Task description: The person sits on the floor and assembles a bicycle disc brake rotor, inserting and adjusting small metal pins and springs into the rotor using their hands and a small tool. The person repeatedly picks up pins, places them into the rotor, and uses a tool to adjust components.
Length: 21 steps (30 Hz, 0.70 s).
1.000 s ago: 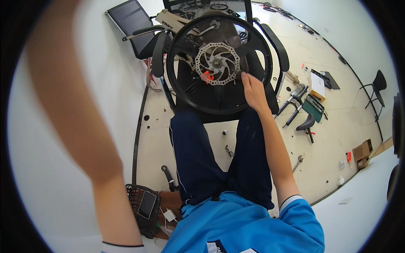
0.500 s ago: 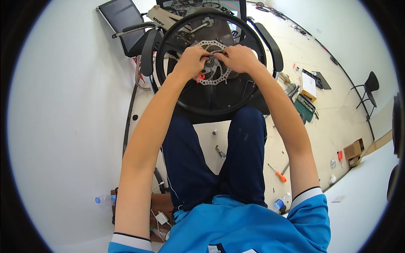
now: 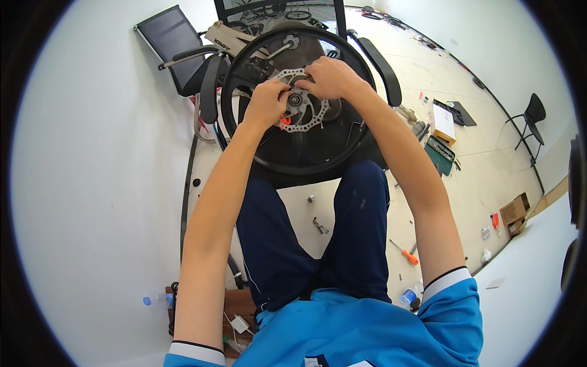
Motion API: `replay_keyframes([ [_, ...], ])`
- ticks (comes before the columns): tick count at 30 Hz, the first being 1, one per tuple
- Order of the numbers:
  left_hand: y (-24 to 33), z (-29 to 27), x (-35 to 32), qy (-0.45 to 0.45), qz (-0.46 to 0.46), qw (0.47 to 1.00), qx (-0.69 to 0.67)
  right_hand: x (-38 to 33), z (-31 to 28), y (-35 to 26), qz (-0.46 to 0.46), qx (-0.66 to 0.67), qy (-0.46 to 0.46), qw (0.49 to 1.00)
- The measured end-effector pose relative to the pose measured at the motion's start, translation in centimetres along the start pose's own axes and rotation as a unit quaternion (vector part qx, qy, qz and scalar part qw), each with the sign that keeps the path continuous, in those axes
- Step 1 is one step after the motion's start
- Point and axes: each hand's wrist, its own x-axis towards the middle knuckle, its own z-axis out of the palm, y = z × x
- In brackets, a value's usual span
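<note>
A black wheel (image 3: 306, 169) lies flat on the seat of an office chair in front of my knees. At its middle sits a perforated silver brake disc (image 3: 298, 128) around the hub (image 3: 295, 100). My left hand (image 3: 264, 105) is at the disc's left side, thumb and forefinger pinched together near the hub. My right hand (image 3: 331, 78) bends over the disc's upper right, fingers curled and thumb tip close to the left fingertips. Whatever either hand grips is hidden or too small to make out. A small orange piece (image 3: 285, 122) shows beside the disc, below the left hand.
Chair armrests (image 3: 209, 88) flank the wheel. A bent hex key (image 3: 353, 131) lies within the rim. Behind the left armrest stands a pale bicycle fork (image 3: 227, 39). On the floor are a green toolbox (image 3: 439, 154), an orange-handled screwdriver (image 3: 406, 253) and a plastic bottle (image 3: 408, 297).
My left hand has turned a little and sits slightly lower left on the disc. My right hand has lifted slightly toward the disc's upper edge. The whole view has shifted a bit.
</note>
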Motion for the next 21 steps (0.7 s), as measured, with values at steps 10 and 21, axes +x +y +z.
replay_keyframes([
  [10, 1.6, -1.3, 1.7, -0.082, -0.132, 0.988, -0.01, 2.6, -2.3, -0.5, -0.054, -0.05, -0.016, 0.997],
  [21, 2.3, -1.3, 3.4, -0.167, -0.151, 0.974, 0.039, -0.1, -2.1, 3.3, 0.078, 0.049, 0.008, 0.996],
])
